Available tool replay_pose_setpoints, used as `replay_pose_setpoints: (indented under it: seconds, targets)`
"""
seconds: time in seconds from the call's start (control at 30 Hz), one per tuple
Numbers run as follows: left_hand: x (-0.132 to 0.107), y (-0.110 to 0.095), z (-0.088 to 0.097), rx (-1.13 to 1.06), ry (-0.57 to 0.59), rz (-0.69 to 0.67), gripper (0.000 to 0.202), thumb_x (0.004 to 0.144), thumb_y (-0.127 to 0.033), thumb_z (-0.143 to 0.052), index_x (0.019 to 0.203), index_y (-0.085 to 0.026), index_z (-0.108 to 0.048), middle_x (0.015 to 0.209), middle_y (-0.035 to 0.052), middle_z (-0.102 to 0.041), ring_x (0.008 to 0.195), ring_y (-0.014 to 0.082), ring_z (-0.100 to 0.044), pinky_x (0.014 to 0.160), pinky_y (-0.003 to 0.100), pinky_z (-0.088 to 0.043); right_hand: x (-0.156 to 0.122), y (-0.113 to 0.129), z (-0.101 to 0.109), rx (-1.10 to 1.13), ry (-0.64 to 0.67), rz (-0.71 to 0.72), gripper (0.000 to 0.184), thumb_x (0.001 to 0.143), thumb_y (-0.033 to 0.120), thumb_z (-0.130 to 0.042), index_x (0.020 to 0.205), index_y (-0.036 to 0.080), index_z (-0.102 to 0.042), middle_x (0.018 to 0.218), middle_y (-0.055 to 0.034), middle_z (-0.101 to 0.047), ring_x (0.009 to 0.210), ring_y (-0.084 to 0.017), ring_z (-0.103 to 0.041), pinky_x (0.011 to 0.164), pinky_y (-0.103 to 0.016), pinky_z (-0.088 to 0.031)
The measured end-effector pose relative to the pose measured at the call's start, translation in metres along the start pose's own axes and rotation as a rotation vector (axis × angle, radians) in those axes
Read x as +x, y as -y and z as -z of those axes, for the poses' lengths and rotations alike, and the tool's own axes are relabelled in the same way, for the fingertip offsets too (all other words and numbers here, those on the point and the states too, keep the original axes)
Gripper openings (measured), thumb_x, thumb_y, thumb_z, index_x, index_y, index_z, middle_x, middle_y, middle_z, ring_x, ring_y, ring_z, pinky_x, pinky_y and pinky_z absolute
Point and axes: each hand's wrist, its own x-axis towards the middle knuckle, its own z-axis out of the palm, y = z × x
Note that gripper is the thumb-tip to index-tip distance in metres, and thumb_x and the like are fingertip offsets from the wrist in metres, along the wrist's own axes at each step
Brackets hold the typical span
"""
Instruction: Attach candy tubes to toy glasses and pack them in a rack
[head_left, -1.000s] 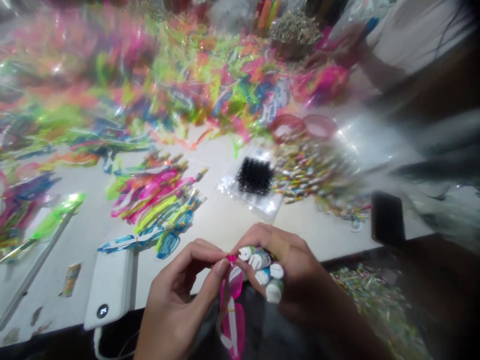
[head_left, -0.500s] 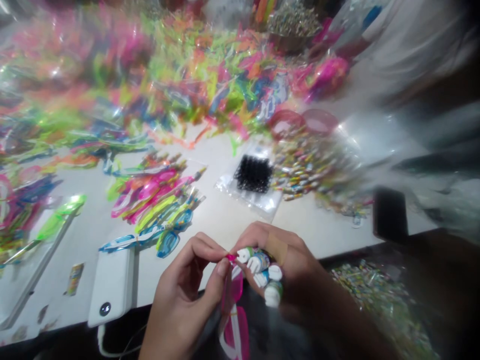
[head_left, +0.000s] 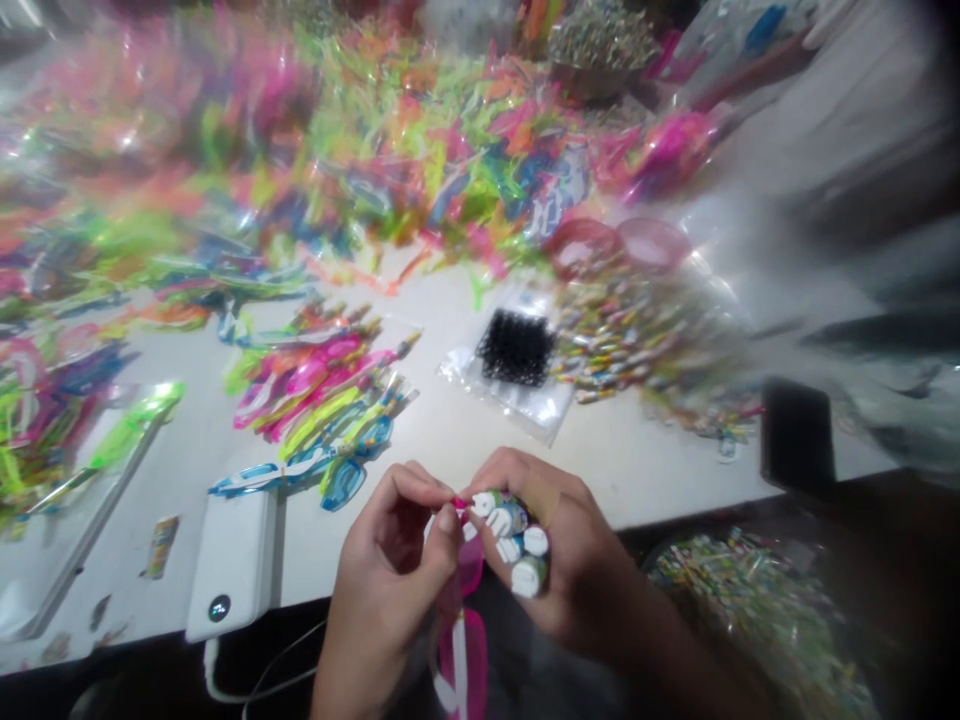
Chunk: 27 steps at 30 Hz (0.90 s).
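Drawing closer together now, right of the power bank [head_left: 231,570], my left hand [head_left: 379,585] pinches the pink glasses [head_left: 473,655], my right hand [head_left: 574,555] clutches white-capped tubes [head_left: 510,549], both crowding one spot.

White table [head_left: 637,470] above dark shadow [head_left: 150,680]

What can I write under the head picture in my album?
Left hand and right hand meet at a pink piece, the right gripping white-ended tubes, before a colourful heap.
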Motion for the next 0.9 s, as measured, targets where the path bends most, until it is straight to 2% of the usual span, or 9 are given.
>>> replay_pose_setpoints:
  seconds: [0.17,0.23,0.33,0.43,0.53,0.67,0.9]
  targets:
    - [-0.004,0.005,-0.004,-0.131,-0.097,0.111,0.023,0.088,-0.032,-0.083,0.099,-0.022,-0.065,0.084,-0.0015,-0.064,0.076,0.0129,-0.061,0.069,0.019,-0.051,-0.001,-0.005,-0.015,0.032,-0.038,-0.016,0.032,0.071,-0.004,-0.057,0.094,0.018,-0.058,0.090,-0.0004,-0.053,0.077,-0.015,-0.050,0.066,-0.028,-0.036]
    - [-0.006,0.005,-0.006,-0.132,-0.091,0.137,0.024,0.089,-0.033,-0.082,0.103,-0.022,-0.066,0.087,-0.0007,-0.067,0.082,0.0148,-0.065,0.074,0.021,-0.052,0.001,-0.007,-0.018,0.028,-0.073,-0.029,0.031,0.074,-0.002,-0.059,0.097,0.019,-0.057,0.092,-0.0004,-0.053,0.077,-0.014,-0.050,0.067,-0.028,-0.038]
    - [-0.007,0.004,-0.008,-0.116,-0.126,0.137,0.023,0.090,-0.034,-0.081,0.106,-0.023,-0.070,0.096,0.0003,-0.070,0.089,0.0157,-0.068,0.077,0.020,-0.053,0.003,-0.008,-0.017,0.039,-0.077,-0.100,0.030,0.076,-0.001,-0.062,0.097,0.020,-0.059,0.089,0.0014,-0.054,0.074,-0.013,-0.051,0.065,-0.027,-0.038]
    - [-0.006,0.005,-0.007,-0.100,-0.167,0.115,0.022,0.089,-0.032,-0.082,0.107,-0.024,-0.072,0.098,-0.0010,-0.071,0.087,0.0132,-0.068,0.076,0.018,-0.053,0.002,-0.010,-0.014,0.052,-0.063,-0.171,0.034,0.075,-0.003,-0.062,0.099,0.022,-0.059,0.086,0.0039,-0.055,0.071,-0.012,-0.051,0.062,-0.025,-0.037]
    - [-0.005,0.005,-0.004,-0.075,-0.133,0.103,0.021,0.090,-0.032,-0.081,0.107,-0.023,-0.071,0.097,-0.0008,-0.070,0.086,0.0129,-0.067,0.073,0.017,-0.052,-0.001,-0.011,-0.012,0.076,-0.072,-0.204,0.034,0.078,-0.002,-0.063,0.101,0.023,-0.060,0.087,0.0044,-0.056,0.070,-0.012,-0.051,0.061,-0.025,-0.038]
    - [-0.005,0.002,-0.004,-0.081,-0.095,0.104,0.021,0.090,-0.031,-0.082,0.105,-0.022,-0.070,0.094,-0.0003,-0.069,0.085,0.0138,-0.067,0.074,0.018,-0.052,-0.001,-0.012,-0.013,0.092,-0.066,-0.200,0.035,0.078,-0.001,-0.065,0.103,0.023,-0.061,0.091,0.0033,-0.058,0.071,-0.013,-0.051,0.061,-0.026,-0.039]
    - [-0.003,0.003,-0.011,-0.265,-0.124,0.136,0.020,0.086,-0.026,-0.083,0.096,-0.021,-0.067,0.086,-0.0018,-0.063,0.079,0.0120,-0.061,0.074,0.019,-0.050,0.002,-0.016,-0.019,0.044,-0.074,-0.098,0.038,0.074,-0.004,-0.060,0.102,0.022,-0.060,0.094,0.0004,-0.056,0.077,-0.015,-0.052,0.066,-0.028,-0.038]
